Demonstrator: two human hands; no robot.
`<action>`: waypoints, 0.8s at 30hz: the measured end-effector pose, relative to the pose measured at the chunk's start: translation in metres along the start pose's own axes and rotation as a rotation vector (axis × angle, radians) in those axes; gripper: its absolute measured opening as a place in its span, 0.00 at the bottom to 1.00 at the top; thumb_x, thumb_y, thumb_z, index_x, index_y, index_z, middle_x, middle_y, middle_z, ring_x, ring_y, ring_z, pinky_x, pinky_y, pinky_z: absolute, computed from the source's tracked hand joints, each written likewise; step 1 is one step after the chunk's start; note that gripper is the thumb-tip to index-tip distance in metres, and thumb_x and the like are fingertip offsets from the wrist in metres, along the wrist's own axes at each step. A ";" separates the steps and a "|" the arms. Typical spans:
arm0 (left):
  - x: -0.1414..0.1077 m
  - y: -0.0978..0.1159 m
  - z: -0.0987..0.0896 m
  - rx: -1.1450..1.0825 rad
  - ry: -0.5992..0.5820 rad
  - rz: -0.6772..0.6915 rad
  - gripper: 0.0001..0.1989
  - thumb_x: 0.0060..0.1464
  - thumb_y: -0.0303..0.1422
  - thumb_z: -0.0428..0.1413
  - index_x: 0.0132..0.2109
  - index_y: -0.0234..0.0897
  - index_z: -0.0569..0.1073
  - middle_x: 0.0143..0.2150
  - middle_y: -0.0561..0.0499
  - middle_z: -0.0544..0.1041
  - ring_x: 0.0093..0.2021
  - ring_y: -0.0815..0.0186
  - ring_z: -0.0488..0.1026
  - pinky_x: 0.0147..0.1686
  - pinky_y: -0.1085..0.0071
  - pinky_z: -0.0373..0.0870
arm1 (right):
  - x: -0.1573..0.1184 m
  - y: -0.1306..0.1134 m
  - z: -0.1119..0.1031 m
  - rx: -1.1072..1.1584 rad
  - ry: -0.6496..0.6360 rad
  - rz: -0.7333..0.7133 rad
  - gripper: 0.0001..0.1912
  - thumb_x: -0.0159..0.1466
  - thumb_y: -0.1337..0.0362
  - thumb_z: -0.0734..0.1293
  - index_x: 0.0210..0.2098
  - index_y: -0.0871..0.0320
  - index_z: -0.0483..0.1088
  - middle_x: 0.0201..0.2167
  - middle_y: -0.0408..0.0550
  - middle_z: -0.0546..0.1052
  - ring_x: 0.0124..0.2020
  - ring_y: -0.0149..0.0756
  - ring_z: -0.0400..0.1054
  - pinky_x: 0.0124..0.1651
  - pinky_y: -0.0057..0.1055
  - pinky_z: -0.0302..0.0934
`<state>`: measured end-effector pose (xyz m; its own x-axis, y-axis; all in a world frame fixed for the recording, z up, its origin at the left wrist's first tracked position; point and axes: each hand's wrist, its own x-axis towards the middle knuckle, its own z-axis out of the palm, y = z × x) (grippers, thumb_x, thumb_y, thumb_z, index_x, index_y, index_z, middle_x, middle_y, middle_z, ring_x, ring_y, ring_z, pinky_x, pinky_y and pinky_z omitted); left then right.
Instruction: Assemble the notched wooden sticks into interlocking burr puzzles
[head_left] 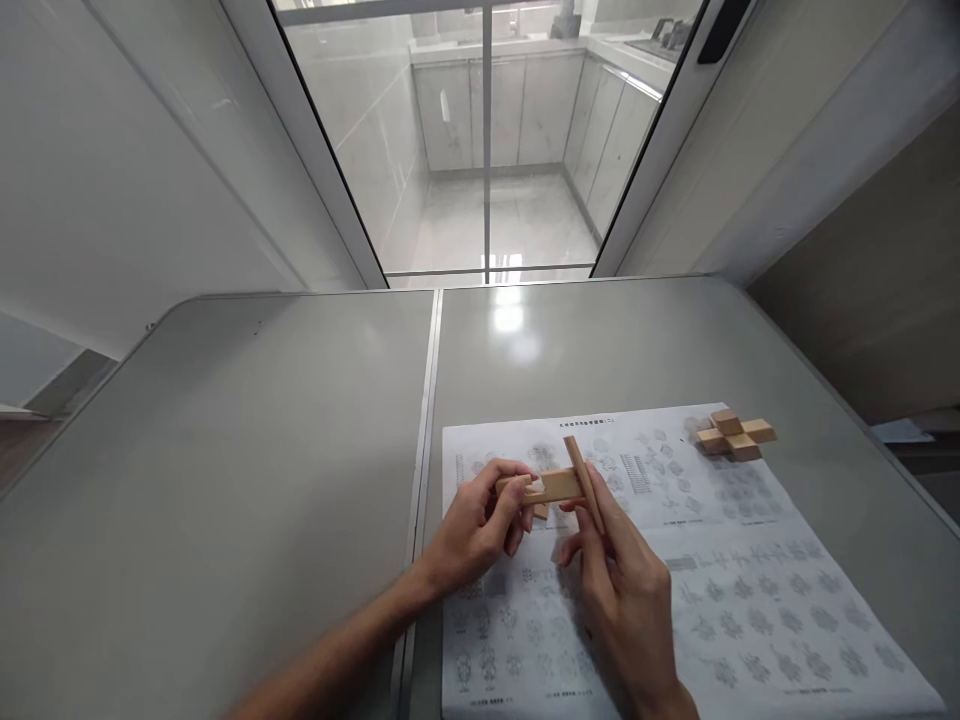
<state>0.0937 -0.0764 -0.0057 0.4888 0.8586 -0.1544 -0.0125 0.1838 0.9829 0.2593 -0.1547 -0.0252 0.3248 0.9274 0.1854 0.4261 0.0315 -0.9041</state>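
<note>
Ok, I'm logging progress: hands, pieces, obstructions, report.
Left hand holds notched tan wooden bar. Right hand holds slim tan wooden stick crosswise at bar's end. Cross-shaped tan wooden assembly farther right, clear of both hands.

Place: a home, by its look | kitchen (517, 210) beyond glazed door (487, 140) (pale cabinets (525, 110), countertop (634, 62), tiled wall (360, 90))

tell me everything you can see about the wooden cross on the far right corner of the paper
The wooden cross is pale tan and looks like plain wood, with flat faces, straight edges and short blocky arms meeting at a centre. It seems built from several pieces, though the joints are hard to make out. It sits over the far right corner of the printed sheet, one arm reaching past the paper's edge. Neither the left hand nor the right hand touches it.
</note>
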 end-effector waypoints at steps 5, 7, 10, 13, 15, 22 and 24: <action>0.000 -0.001 0.000 -0.034 -0.009 0.002 0.22 0.73 0.52 0.51 0.52 0.35 0.69 0.30 0.56 0.72 0.20 0.75 0.65 0.24 0.74 0.62 | 0.000 -0.002 0.001 -0.003 -0.029 0.001 0.26 0.79 0.60 0.61 0.75 0.47 0.64 0.57 0.51 0.83 0.26 0.30 0.75 0.35 0.29 0.75; 0.000 -0.002 0.000 -0.033 -0.006 0.011 0.22 0.73 0.52 0.50 0.52 0.35 0.69 0.30 0.56 0.72 0.21 0.74 0.64 0.25 0.74 0.62 | 0.000 -0.003 0.002 -0.028 -0.030 -0.003 0.27 0.79 0.60 0.61 0.76 0.48 0.64 0.56 0.51 0.83 0.26 0.30 0.75 0.34 0.29 0.75; 0.000 -0.003 0.000 -0.026 -0.003 0.019 0.22 0.73 0.52 0.50 0.52 0.35 0.68 0.30 0.56 0.72 0.21 0.74 0.64 0.25 0.73 0.62 | -0.001 -0.003 0.002 -0.067 -0.037 -0.019 0.27 0.79 0.60 0.60 0.76 0.48 0.63 0.58 0.52 0.83 0.26 0.31 0.75 0.35 0.29 0.76; 0.000 -0.003 0.000 -0.011 -0.013 0.018 0.21 0.73 0.52 0.50 0.51 0.35 0.68 0.30 0.56 0.71 0.22 0.74 0.63 0.26 0.73 0.61 | 0.000 -0.002 0.001 -0.077 -0.053 -0.051 0.27 0.79 0.61 0.61 0.76 0.49 0.63 0.58 0.53 0.83 0.27 0.31 0.76 0.35 0.29 0.76; 0.000 -0.002 0.000 -0.007 -0.020 0.018 0.22 0.73 0.52 0.50 0.51 0.35 0.67 0.30 0.56 0.71 0.22 0.74 0.62 0.26 0.72 0.60 | 0.001 -0.001 -0.001 -0.081 -0.064 -0.078 0.28 0.79 0.62 0.61 0.77 0.50 0.62 0.53 0.53 0.85 0.27 0.32 0.76 0.35 0.29 0.76; 0.000 -0.002 0.000 0.005 -0.061 0.033 0.21 0.74 0.52 0.50 0.49 0.37 0.65 0.30 0.57 0.71 0.23 0.74 0.61 0.26 0.72 0.59 | 0.001 -0.001 0.000 -0.098 -0.197 -0.173 0.29 0.79 0.63 0.60 0.78 0.49 0.59 0.59 0.53 0.82 0.38 0.36 0.82 0.41 0.28 0.77; 0.000 -0.004 0.001 0.012 -0.071 0.038 0.20 0.74 0.52 0.50 0.49 0.37 0.64 0.30 0.56 0.72 0.24 0.73 0.62 0.27 0.72 0.60 | 0.000 -0.002 0.004 -0.089 -0.220 -0.204 0.29 0.79 0.65 0.60 0.77 0.48 0.60 0.61 0.52 0.81 0.45 0.38 0.83 0.44 0.28 0.77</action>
<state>0.0946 -0.0774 -0.0092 0.5491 0.8286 -0.1094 -0.0224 0.1454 0.9891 0.2556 -0.1537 -0.0252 0.0384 0.9642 0.2624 0.5394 0.2010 -0.8177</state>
